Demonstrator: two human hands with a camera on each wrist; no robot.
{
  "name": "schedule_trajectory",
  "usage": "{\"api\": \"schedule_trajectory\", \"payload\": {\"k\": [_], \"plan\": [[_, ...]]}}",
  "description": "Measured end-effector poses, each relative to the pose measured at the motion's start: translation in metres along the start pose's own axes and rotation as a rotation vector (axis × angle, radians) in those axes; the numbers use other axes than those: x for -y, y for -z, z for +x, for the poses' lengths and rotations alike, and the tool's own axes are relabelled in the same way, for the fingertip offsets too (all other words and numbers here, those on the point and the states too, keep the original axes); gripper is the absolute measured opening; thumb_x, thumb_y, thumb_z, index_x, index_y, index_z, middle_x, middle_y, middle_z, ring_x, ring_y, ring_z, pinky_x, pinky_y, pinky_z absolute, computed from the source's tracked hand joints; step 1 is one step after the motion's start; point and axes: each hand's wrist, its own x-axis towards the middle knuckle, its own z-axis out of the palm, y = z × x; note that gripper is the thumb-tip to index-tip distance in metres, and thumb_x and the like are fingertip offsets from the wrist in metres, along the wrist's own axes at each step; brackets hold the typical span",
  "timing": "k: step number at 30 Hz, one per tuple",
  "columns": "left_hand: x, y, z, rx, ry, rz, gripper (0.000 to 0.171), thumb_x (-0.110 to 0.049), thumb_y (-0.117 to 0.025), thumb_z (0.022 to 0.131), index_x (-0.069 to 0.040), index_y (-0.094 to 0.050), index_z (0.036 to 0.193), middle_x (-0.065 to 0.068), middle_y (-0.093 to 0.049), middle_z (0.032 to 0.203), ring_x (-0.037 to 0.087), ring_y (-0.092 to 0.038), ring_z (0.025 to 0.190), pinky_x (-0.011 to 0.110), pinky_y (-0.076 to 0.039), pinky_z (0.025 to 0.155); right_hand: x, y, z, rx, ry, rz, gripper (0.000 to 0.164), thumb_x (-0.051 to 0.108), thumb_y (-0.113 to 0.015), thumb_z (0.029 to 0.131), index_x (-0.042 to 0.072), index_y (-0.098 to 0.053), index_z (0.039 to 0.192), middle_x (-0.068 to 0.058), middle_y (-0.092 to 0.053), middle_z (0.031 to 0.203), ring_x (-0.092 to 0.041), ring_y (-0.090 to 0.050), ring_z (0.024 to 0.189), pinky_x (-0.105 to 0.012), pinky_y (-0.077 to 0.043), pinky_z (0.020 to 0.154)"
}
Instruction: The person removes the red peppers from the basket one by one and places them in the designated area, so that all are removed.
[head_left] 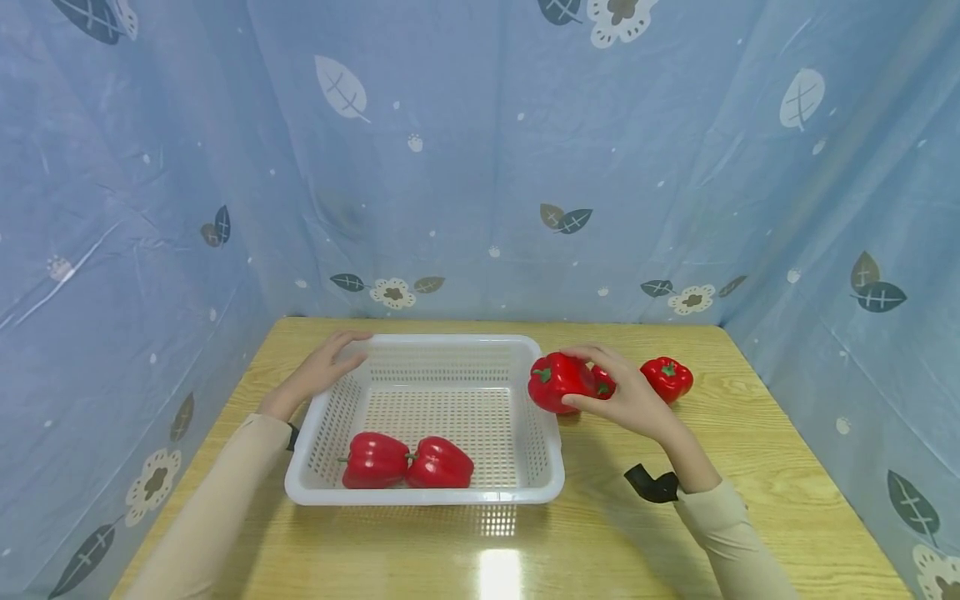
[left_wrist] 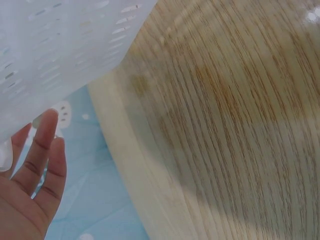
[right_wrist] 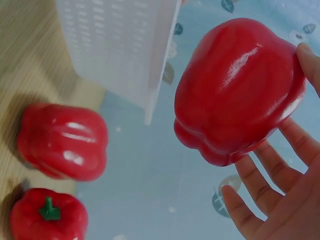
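Two peppers (head_left: 407,461) already lie in the basket (head_left: 540,487); the right hand (head_left: 633,398) grips a third pepper (head_left: 558,382) just outside its right wall (two more (head_left: 667,377) wait beyond), while the left hand (head_left: 326,364) rests flat-fingered on the basket's left rim.

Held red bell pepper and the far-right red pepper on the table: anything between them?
Yes: a third red pepper, mostly hidden behind the right hand, shows in the head view.

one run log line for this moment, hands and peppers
left hand: rests on basket rim | right hand: holds red pepper beside basket | in basket: two peppers | on table: two more
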Motion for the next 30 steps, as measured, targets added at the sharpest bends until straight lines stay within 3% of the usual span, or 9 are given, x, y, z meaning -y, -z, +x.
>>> {"api": "schedule_trajectory", "payload": {"k": [5,11,13,17,19,25,30], "plan": [[0.000,0.001,0.001,-0.006,-0.019,-0.016,0.050,-0.038,-0.051,0.095,-0.012,-0.044,0.137,0.017,-0.036,0.141,0.037,-0.034,0.128,0.062,-0.034,0.097,-0.008,0.004,-0.006,-0.024,-0.029,0.017,0.065,0.027,-0.080,0.072,0.021,-0.051,0.130,0.001,-0.051,0.128,-0.020,-0.049,0.116,-0.049,-0.051,0.085],[0.000,0.000,0.002,-0.013,-0.035,-0.010,0.050,-0.037,-0.051,0.095,-0.010,-0.044,0.137,0.017,-0.036,0.141,0.037,-0.035,0.128,0.062,-0.034,0.098,-0.020,0.007,-0.014,-0.042,-0.024,-0.033,0.063,0.030,-0.079,0.074,0.023,-0.051,0.130,0.003,-0.051,0.129,-0.018,-0.047,0.118,-0.050,-0.048,0.088],[0.000,0.000,0.001,-0.012,-0.038,-0.011,0.051,-0.037,-0.050,0.095,-0.010,-0.043,0.137,0.017,-0.036,0.141,0.038,-0.034,0.128,0.063,-0.033,0.098,-0.024,0.008,-0.017,-0.045,-0.026,-0.048,0.062,0.031,-0.078,0.074,0.023,-0.051,0.130,0.005,-0.051,0.127,-0.016,-0.047,0.116,-0.047,-0.050,0.086],[0.002,-0.001,0.000,-0.008,-0.039,-0.018,0.050,-0.036,-0.050,0.095,-0.011,-0.043,0.137,0.017,-0.035,0.142,0.038,-0.034,0.128,0.062,-0.034,0.097,-0.031,0.010,-0.026,-0.049,-0.062,-0.072,0.060,0.033,-0.077,0.075,0.024,-0.052,0.129,0.005,-0.053,0.121,-0.015,-0.049,0.097,-0.030,-0.050,0.068],[0.003,-0.002,-0.001,-0.004,-0.036,-0.015,0.050,-0.036,-0.050,0.095,-0.011,-0.043,0.137,0.017,-0.034,0.142,0.038,-0.034,0.128,0.062,-0.036,0.095,-0.034,0.011,-0.032,-0.047,-0.092,-0.071,0.060,0.034,-0.076,0.076,0.024,-0.052,0.129,0.003,-0.052,0.122,-0.016,-0.047,0.094,-0.029,-0.047,0.064],[0.003,-0.002,-0.001,0.003,-0.021,-0.010,0.050,-0.039,-0.050,0.095,-0.014,-0.042,0.138,0.016,-0.034,0.142,0.037,-0.034,0.128,0.061,-0.037,0.095,-0.044,0.014,-0.047,-0.063,-0.162,-0.029,0.061,0.030,-0.077,0.076,0.020,-0.051,0.130,-0.005,-0.050,0.129,-0.025,-0.045,0.115,-0.051,-0.049,0.084],[0.001,-0.001,-0.001,0.007,-0.014,-0.012,0.050,-0.039,-0.050,0.095,-0.015,-0.042,0.138,0.017,-0.033,0.143,0.038,-0.033,0.128,0.062,-0.036,0.096,-0.047,0.019,-0.055,-0.073,-0.188,-0.059,0.060,0.028,-0.077,0.076,0.020,-0.052,0.130,-0.004,-0.052,0.126,-0.023,-0.047,0.112,-0.040,-0.051,0.083]]}}
